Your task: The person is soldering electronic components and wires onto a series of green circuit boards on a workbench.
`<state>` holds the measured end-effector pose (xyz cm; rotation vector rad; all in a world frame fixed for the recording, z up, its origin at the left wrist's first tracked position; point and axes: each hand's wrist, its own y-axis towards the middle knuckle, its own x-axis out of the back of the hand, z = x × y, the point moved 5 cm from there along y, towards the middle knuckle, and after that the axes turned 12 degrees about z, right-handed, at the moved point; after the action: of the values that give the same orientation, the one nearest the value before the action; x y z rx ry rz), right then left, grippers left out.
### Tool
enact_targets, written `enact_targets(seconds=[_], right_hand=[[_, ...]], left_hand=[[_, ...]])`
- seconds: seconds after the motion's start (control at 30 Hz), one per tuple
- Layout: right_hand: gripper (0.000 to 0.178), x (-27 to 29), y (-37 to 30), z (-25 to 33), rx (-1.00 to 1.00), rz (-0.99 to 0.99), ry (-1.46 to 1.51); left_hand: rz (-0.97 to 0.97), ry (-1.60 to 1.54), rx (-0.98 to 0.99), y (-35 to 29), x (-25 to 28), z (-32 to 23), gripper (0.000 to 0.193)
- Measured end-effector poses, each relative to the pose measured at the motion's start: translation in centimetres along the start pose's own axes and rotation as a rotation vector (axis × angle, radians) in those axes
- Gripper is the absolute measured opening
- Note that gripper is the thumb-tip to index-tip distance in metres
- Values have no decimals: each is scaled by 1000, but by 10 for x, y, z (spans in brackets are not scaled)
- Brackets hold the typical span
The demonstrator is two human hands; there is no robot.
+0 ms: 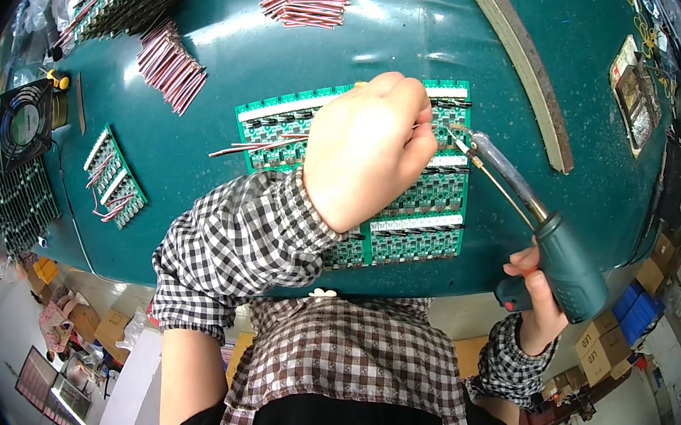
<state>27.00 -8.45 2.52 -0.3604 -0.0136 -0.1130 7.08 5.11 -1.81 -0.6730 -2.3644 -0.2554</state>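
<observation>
Soldering on the green boards

The left hand (369, 144) is pinched together over the boards (422, 192); what it grips is hidden. Best keep its fingertips steady, clear of the hot tip. The right hand (544, 313) is clamped around the soldering gun (573, 268); heating the joint before feeding solder should help. The boards lie mid-table, green with white strips, loose wires (256, 146) across their left.

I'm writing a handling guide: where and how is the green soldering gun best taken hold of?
Probably by the handle, coming from the wearer's side: it juts leftward from the green soldering gun's thick body, near the wearer, while the metal barrel slopes away toward the circuit boards.
</observation>
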Motion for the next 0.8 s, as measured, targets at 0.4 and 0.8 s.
enact_targets(seconds=[0.4, 0.8], right_hand=[[24, -1, 1, 2, 20, -16, -54], [14, 0, 3, 5, 44, 0, -90]], left_hand=[[-11, 3, 19, 2, 0, -2, 11], [-9, -11, 16, 4, -2, -5, 11]])
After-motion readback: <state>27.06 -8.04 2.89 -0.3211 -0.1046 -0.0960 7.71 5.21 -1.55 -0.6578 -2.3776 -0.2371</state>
